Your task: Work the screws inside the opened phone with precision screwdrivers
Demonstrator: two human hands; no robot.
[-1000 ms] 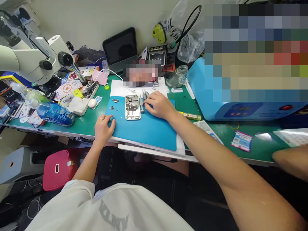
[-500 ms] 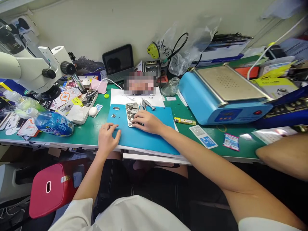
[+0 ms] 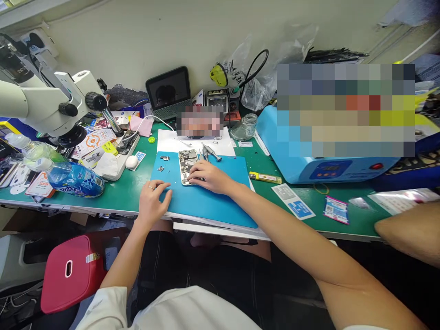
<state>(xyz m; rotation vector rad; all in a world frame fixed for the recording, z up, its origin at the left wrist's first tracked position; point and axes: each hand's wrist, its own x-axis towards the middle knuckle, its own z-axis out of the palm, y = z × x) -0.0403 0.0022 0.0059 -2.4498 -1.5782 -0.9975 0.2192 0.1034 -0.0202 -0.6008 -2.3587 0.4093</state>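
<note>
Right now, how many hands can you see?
2: the left hand at the mat's left edge, and the right hand at the near end of the phone. Others may be hidden where the picture is blurred.

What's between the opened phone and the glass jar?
In the head view, slim grey tools lie between the opened phone and glass jar, with white paper beyond them, toward the jar.

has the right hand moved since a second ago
Yes: against the blue mat, the right hand has moved left and nearer the person, over the lower end of the opened phone.
</note>
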